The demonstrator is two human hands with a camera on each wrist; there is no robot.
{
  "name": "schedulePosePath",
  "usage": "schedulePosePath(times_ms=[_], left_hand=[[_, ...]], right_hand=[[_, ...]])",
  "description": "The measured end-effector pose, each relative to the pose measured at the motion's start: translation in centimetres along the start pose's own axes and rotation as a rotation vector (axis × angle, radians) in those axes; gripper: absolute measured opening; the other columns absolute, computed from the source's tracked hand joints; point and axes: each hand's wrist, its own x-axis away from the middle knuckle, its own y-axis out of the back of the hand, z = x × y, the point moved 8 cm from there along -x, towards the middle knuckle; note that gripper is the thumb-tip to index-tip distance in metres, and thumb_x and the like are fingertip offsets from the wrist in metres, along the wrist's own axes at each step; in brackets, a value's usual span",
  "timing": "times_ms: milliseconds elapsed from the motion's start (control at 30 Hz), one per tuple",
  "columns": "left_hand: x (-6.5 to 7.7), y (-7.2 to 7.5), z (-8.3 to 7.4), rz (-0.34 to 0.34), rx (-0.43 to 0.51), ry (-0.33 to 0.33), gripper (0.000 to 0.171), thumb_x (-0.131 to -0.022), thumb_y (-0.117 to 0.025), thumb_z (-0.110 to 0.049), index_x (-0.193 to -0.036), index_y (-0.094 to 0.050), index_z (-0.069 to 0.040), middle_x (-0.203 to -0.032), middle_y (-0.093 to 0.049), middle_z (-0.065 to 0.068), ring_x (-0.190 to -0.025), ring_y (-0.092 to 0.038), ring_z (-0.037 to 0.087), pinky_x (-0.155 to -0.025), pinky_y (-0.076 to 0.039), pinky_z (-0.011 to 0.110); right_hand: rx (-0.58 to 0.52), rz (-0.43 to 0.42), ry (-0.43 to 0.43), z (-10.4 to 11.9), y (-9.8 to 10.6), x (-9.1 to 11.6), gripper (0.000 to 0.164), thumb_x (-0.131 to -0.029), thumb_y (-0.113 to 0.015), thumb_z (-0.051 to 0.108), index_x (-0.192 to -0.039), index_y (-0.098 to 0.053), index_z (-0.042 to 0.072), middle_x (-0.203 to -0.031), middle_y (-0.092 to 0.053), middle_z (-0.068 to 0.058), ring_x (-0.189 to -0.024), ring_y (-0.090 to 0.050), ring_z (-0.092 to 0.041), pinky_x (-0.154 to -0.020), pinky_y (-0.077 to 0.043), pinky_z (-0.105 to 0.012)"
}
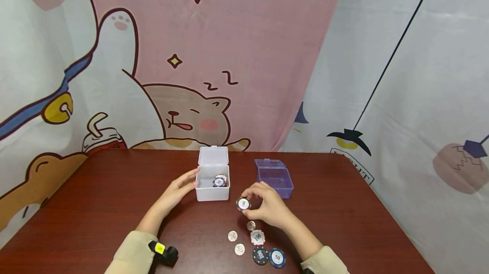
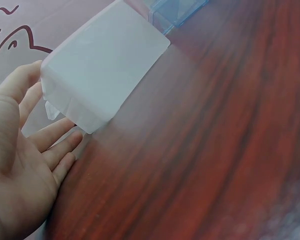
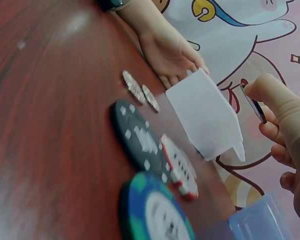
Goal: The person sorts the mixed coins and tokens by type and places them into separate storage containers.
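Observation:
My right hand (image 1: 269, 207) pinches a black-edged poker chip (image 1: 243, 203) between thumb and fingers, above the table. In the right wrist view that chip (image 3: 254, 104) appears nearly edge-on. A white plastic box (image 1: 212, 194) stands with its lid tipped back, and a few poker chips (image 1: 219, 181) lie inside at the right. Against its left side rest the fairly straight fingers of my left hand (image 1: 176, 193). On the table nearer me lie a white-and-red chip (image 1: 257, 237), a black chip (image 1: 260, 255) and a blue chip (image 1: 277, 258).
Beside the chips are three silver coins: one coin (image 1: 251, 225) by the white-and-red chip, another coin (image 1: 232, 236) and a third coin (image 1: 239, 249) to its left. A translucent purple-blue box (image 1: 282, 187), lid up, stands right of the white box. Behind the table (image 1: 344, 223) hangs a printed curtain (image 1: 267, 53).

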Motion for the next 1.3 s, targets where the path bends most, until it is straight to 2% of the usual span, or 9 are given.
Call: schedulePosePath(times_ms=[333,567,767,1000,1167,1300], left_hand=[[0.0,0.0,-0.1,-0.004,-0.008,-0.006,0.049,-0.097,-0.057,-0.016,-0.144,-0.043,-0.011,-0.142,-0.044,0.021,-0.130,-0.040,0.037,-0.103,-0.029,0.057],[0.0,0.0,-0.1,-0.001,-0.008,-0.013,0.049,-0.097,-0.056,-0.015,-0.144,-0.043,-0.011,-0.142,-0.044,0.021,-0.130,-0.040,0.037,-0.104,-0.028,0.057],[-0.1,0.0,0.0,-0.002,-0.016,-0.016,0.049,-0.097,-0.057,-0.015,-0.144,-0.043,-0.010,-0.142,-0.044,0.021,-0.129,-0.041,0.036,-0.103,-0.029,0.055],[-0.1,-0.2,-0.2,0.015,-0.005,-0.056,0.049,-0.097,-0.055,-0.011,-0.144,-0.042,-0.004,-0.141,-0.043,0.025,-0.129,-0.041,0.039,-0.102,-0.031,0.053],[-0.1,-0.2,-0.4,0.020,0.000,-0.078,0.049,-0.097,-0.054,-0.010,-0.144,-0.041,-0.003,-0.141,-0.042,0.026,-0.129,-0.040,0.040,-0.102,-0.032,0.052],[-0.1,-0.1,-0.3,0.017,-0.006,-0.073,0.049,-0.097,-0.055,-0.011,-0.144,-0.041,-0.003,-0.141,-0.043,0.024,-0.129,-0.040,0.038,-0.101,-0.033,0.048]], right_hand=[[0.034,-0.067,0.025,0.8,-0.5,-2.6,0.033,-0.060,-0.085,0.017,-0.089,-0.070,0.020,-0.077,-0.056,0.015,-0.076,-0.046,-0.006,-0.065,-0.041,-0.024],[0.062,-0.081,-0.038,0.4,-1.0,-4.4,0.032,-0.062,-0.086,0.017,-0.089,-0.071,0.019,-0.077,-0.057,0.011,-0.078,-0.050,-0.015,-0.067,-0.042,-0.029],[0.088,-0.094,-0.050,-0.2,-1.4,-5.5,0.030,-0.063,-0.086,0.018,-0.089,-0.071,0.018,-0.078,-0.058,0.012,-0.078,-0.047,-0.009,-0.067,-0.041,-0.026],[0.069,-0.085,-0.087,-1.2,-2.1,-6.7,0.030,-0.065,-0.086,0.018,-0.091,-0.072,0.015,-0.080,-0.060,0.009,-0.076,-0.052,-0.020,-0.065,-0.040,-0.026],[0.073,-0.079,-0.092,-1.6,-2.6,-7.4,0.030,-0.066,-0.086,0.020,-0.093,-0.073,0.015,-0.080,-0.059,0.009,-0.075,-0.047,-0.010,-0.065,-0.040,-0.025],[0.095,-0.062,-0.113,-2.0,-3.0,-7.9,0.029,-0.067,-0.085,0.021,-0.093,-0.073,0.016,-0.082,-0.060,0.009,-0.076,-0.048,-0.008,-0.066,-0.041,-0.025]])
